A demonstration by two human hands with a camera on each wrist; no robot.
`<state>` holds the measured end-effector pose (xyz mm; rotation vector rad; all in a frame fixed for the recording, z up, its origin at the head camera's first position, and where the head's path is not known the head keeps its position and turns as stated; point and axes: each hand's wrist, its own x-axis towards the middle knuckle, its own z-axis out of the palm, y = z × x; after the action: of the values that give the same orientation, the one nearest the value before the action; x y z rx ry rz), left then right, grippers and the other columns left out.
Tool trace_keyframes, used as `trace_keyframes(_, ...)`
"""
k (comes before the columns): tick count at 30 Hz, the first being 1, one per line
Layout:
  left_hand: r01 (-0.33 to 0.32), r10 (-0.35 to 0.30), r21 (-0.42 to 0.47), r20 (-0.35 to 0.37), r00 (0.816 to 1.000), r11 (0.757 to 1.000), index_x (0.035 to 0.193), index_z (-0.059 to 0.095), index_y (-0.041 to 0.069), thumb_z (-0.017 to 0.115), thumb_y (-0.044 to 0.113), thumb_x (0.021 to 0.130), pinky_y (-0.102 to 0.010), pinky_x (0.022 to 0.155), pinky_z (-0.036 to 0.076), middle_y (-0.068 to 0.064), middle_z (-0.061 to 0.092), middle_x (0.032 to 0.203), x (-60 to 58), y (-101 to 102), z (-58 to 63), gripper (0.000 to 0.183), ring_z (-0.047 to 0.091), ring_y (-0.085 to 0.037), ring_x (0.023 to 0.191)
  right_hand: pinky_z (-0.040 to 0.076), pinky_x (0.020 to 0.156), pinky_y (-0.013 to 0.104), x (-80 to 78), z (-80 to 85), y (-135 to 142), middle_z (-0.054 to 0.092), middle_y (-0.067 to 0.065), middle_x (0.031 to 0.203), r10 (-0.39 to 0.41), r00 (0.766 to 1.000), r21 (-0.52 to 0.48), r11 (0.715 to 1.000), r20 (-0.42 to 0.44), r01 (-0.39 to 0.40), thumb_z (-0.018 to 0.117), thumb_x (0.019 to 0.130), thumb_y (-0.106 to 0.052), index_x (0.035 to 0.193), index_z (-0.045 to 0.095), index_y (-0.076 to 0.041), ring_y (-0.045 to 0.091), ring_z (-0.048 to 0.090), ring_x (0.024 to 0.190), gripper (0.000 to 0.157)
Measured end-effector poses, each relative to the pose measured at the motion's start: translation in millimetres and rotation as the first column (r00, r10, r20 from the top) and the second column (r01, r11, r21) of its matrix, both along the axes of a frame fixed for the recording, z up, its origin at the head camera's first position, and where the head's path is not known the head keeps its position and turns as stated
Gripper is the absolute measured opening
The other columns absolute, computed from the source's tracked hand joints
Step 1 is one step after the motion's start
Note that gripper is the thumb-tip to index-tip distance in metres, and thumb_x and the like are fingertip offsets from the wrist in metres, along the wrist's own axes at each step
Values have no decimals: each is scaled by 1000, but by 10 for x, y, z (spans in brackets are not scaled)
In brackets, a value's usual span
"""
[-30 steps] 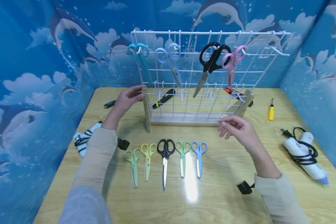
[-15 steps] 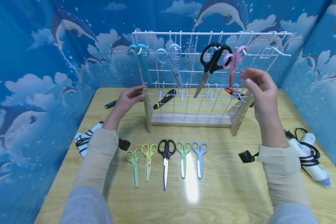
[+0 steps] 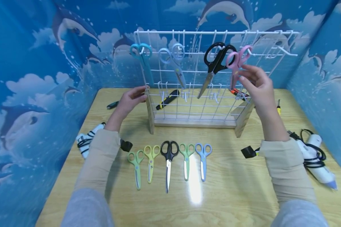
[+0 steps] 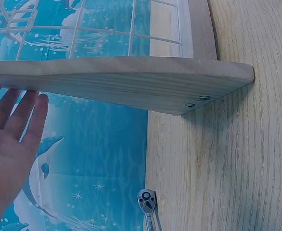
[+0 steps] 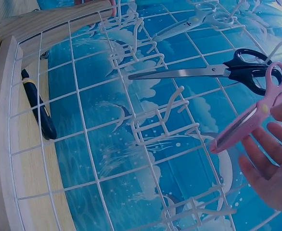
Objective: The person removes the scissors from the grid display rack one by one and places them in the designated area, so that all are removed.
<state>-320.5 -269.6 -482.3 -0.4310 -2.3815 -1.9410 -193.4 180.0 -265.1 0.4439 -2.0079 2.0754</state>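
My left hand rests against the wooden left upright of a white wire rack, its fingers fairly straight along the board's edge. At the rack's right part, my right hand is at pink-handled scissors hanging from a hook. Its thumb and fingertips are right at the pink scissors, spread around the pivot area. Beside them hang black-handled scissors. Pale blue scissors and teal scissors hang farther left.
In front of the rack lies a row of scissors, with black ones in the middle and blue ones at the right end. Cord-wrapped white tools flank them, one left, one right. A black-yellow cutter lies behind.
My right hand has risen from the rack's lower right base, then moved left to the hanging pink scissors. The left hand has stayed at the upright.
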Motion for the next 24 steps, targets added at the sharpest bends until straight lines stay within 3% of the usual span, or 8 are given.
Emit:
trace_keyframes(10,12,-12,12,-7,1000,1000,121,46,27,60,28,78,-37,84,45,7,43,125,4,-2,16,46,43,-13,112,48,65,16,-40,11,-13,58,6,83,40,999,-42,998,-24,-41,60,77,-5,95,58,0,13,52,74,19)
trace_keyframes(17,17,-17,-9,12,1000,1000,123,43,28,58,29,79,-33,83,46,8,42,127,25,9,54,46,43,-13,112,50,59,17,-33,28,16,58,8,78,99,994,-71,992,-53,-102,59,77,-1,89,59,5,14,53,67,13)
trace_keyframes(18,19,-19,-19,20,1000,1000,124,43,28,58,29,80,-32,83,46,7,41,127,42,18,86,47,42,-12,113,50,59,17,-25,33,19,58,8,78,103,993,-84,991,-56,-108,59,77,0,89,59,5,14,54,67,13)
trace_keyframes(19,25,-24,-18,58,998,1000,125,42,25,57,25,81,-33,85,45,4,40,129,122,53,221,46,41,-15,114,50,59,17,-14,38,22,58,9,78,108,992,-97,989,-63,-114,59,77,1,89,59,6,14,54,67,13)
trace_keyframes(21,26,-23,-29,89,996,999,125,42,25,57,26,81,-30,86,45,5,40,129,234,104,365,47,40,-14,115,50,59,18,14,50,30,59,10,78,120,990,-123,984,-78,-129,58,76,4,90,59,7,15,54,67,14)
trace_keyframes(24,23,-20,-23,127,992,999,125,42,23,57,26,81,-29,87,44,4,40,129,473,232,676,47,39,-13,116,50,61,19,77,74,43,60,11,78,142,985,-159,975,-99,-157,57,76,7,90,58,9,16,55,66,14)
